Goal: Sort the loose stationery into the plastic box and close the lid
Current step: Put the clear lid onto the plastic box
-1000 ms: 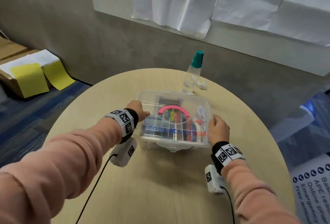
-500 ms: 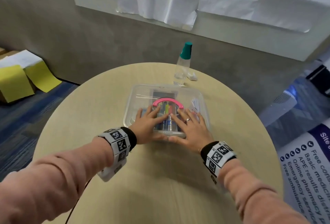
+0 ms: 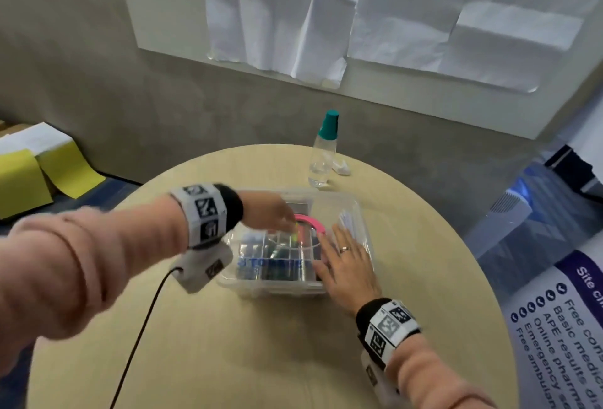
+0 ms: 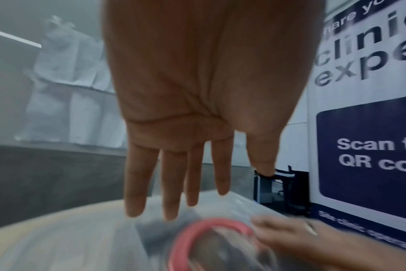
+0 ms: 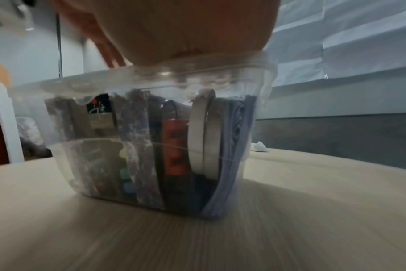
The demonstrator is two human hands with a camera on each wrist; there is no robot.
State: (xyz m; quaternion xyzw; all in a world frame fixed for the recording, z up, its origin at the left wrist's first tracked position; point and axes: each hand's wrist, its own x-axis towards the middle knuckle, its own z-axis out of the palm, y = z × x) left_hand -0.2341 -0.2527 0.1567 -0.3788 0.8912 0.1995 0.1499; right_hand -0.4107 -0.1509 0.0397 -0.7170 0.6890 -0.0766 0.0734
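Note:
A clear plastic box (image 3: 280, 288) with its lid on stands in the middle of the round wooden table (image 3: 261, 359). A pink handle (image 3: 310, 222) lies on the lid. Stationery fills the box (image 5: 151, 146), seen through its wall: pens, a red item and blue paper. My right hand (image 3: 346, 262) lies flat on the near right part of the lid, fingers straight. My left hand (image 3: 277, 213) hovers above the lid's left side, blurred; the left wrist view shows its fingers (image 4: 174, 183) straight and holding nothing, above the pink handle (image 4: 211, 231).
A clear bottle with a teal cap (image 3: 323, 151) and a small white scrap (image 3: 341, 167) stand at the table's far edge. A cable (image 3: 140, 337) trails from my left wrist over the table. Cardboard with yellow sheets (image 3: 29, 173) lies on the floor at left, a printed banner (image 3: 561, 327) at right.
My left hand has lifted off the lid and moved up and to the left. My right hand stays flat on the lid.

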